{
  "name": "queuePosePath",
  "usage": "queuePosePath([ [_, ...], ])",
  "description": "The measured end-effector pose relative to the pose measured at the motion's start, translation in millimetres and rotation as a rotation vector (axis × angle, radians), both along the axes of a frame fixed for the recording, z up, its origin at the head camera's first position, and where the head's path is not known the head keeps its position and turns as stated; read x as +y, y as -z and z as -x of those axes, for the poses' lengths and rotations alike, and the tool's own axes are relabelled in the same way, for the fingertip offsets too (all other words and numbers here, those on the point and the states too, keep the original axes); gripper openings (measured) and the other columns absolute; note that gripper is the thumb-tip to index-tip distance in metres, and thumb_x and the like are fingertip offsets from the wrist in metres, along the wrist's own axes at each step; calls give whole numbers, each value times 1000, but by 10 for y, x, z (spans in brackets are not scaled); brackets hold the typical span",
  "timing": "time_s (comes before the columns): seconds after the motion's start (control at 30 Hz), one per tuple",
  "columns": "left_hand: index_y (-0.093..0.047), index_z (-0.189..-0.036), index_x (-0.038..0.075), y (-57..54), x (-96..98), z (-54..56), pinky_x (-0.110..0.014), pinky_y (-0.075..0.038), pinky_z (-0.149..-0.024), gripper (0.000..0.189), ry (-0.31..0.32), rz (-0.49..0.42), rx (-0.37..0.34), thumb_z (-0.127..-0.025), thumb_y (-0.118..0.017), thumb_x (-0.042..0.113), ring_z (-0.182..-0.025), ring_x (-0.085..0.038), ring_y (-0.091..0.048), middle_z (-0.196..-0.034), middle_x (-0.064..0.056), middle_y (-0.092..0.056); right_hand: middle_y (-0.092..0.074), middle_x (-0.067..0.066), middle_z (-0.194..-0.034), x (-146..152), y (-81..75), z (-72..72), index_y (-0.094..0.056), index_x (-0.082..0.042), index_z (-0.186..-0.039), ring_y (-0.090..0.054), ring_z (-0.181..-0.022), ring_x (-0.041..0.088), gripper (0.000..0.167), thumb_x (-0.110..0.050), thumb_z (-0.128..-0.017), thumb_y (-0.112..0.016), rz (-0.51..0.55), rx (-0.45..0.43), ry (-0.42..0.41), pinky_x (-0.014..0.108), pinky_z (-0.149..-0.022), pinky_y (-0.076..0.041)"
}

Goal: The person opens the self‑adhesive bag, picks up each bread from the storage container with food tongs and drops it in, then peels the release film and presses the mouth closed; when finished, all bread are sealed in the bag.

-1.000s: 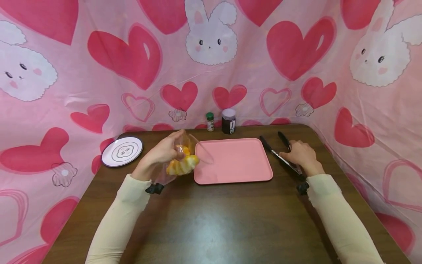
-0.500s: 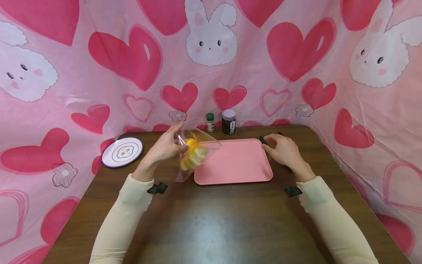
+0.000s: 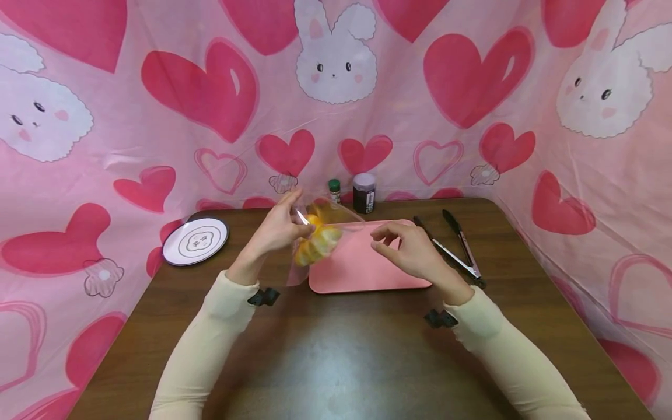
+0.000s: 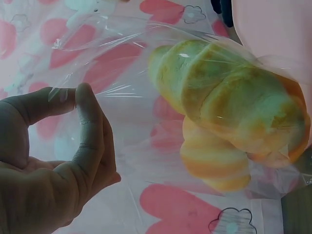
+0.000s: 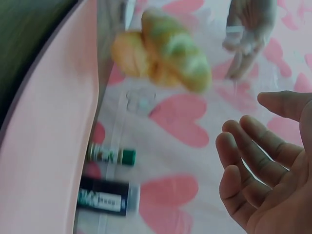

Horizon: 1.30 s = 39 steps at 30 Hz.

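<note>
My left hand (image 3: 278, 228) pinches a clear plastic bag (image 4: 122, 90) between thumb and fingertips, left of and above the pink tray (image 3: 362, 274). Inside the bag are croissant-shaped breads: a larger one (image 4: 209, 92) with greenish-yellow ridges and a smaller orange-yellow one (image 4: 217, 158) below it in the left wrist view. The bag's wide end spreads over the tray's left part in the head view. Over the right part of the tray is my right hand (image 3: 412, 251), its fingers loosely bent with nothing in them, apart from the bag.
Black-handled metal tongs (image 3: 464, 240) lie spread on the table right of the tray. A white plate (image 3: 172, 248) with a dark rim stands at the left. Behind the tray are a green-capped spice bottle (image 3: 334, 186) and a dark jar (image 3: 364, 198), close to the patterned cloth backdrop.
My right hand has left the tongs and moved left over the tray. The left hand has shifted right and slightly up with the bag, and the breads have swung toward the tray.
</note>
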<state>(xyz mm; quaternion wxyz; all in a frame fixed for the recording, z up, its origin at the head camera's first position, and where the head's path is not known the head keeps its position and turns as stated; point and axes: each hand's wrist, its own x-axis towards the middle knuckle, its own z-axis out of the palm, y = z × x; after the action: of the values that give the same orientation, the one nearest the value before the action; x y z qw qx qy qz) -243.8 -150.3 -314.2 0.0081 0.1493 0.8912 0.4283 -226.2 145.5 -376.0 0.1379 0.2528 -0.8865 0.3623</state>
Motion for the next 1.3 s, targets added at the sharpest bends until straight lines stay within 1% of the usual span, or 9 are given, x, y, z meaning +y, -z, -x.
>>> queuePosePath([
  [0.13,-20,-160,8,4,79,-6,-21,-50,-59,93,-7,19,-10,-84,-75,11,-76,-16,-61,-165,-12,-21,-74,-6,-96,-179,23,-21,-74,-21,-105,-65,-81,8,18,-30,-90,-74,20,-13,-64,28,-68,-50],
  [0.27,-20,-160,12,20,152,-19,-27,-56,-71,92,-10,41,-24,-86,-75,13,-86,-22,-62,-166,-10,-21,-74,-8,-96,-356,32,-29,-75,-20,-105,-64,-81,6,20,-33,-88,-75,34,-19,-84,28,-71,-52],
  [0.37,-20,-160,13,27,201,-29,-29,-56,-74,92,-3,40,-22,-86,-74,13,-86,-21,-62,-167,-10,-19,-74,-8,-97,-458,29,-30,-75,-18,-102,-65,-79,6,21,-33,-88,-76,61,-2,-67,27,-72,-54],
  [0.47,-20,-160,11,28,241,-31,-26,-53,-62,92,13,15,-15,-86,-75,12,-72,-18,-62,-166,-11,-20,-74,-9,-95,-527,19,-32,-76,-19,-100,-65,-78,6,19,-33,-87,-77,92,9,-31,27,-70,-56],
  [0.53,-20,-160,10,26,262,-31,-24,-51,-59,93,21,-1,-11,-86,-75,11,-69,-16,-63,-164,-11,-23,-75,-8,-91,-558,12,-34,-77,-18,-99,-66,-77,6,19,-32,-88,-77,110,6,-12,29,-70,-57],
  [0.67,-19,-160,11,27,294,-25,-21,-52,-63,93,30,-31,-17,-85,-74,8,-71,-12,-65,-162,-9,-26,-75,-8,-85,-599,0,-34,-77,-17,-99,-66,-75,7,20,-33,-88,-76,119,5,17,32,-68,-57],
  [0.83,-19,-160,12,31,319,-30,-23,-56,-65,94,45,-56,-26,-85,-74,6,-71,-10,-63,-164,-5,-23,-74,-7,-80,-627,-16,-32,-78,-16,-98,-67,-71,7,21,-35,-89,-75,94,29,42,26,-62,-53],
  [1.07,-20,-160,10,6,337,-40,-22,-55,-66,93,47,-38,2,-84,-74,7,-70,-11,-60,-166,-6,-22,-74,-7,-77,-647,-22,-7,-79,-17,-95,-68,-71,7,17,-32,-89,-75,65,84,58,28,-63,-52],
  [1.3,-21,-160,11,-9,330,-49,-23,-56,-69,93,33,-17,-7,-84,-75,8,-70,-11,-64,-166,-6,-23,-75,-5,-77,-637,-12,7,-78,-14,-93,-68,-72,10,13,-26,-90,-74,86,74,31,28,-62,-52],
])
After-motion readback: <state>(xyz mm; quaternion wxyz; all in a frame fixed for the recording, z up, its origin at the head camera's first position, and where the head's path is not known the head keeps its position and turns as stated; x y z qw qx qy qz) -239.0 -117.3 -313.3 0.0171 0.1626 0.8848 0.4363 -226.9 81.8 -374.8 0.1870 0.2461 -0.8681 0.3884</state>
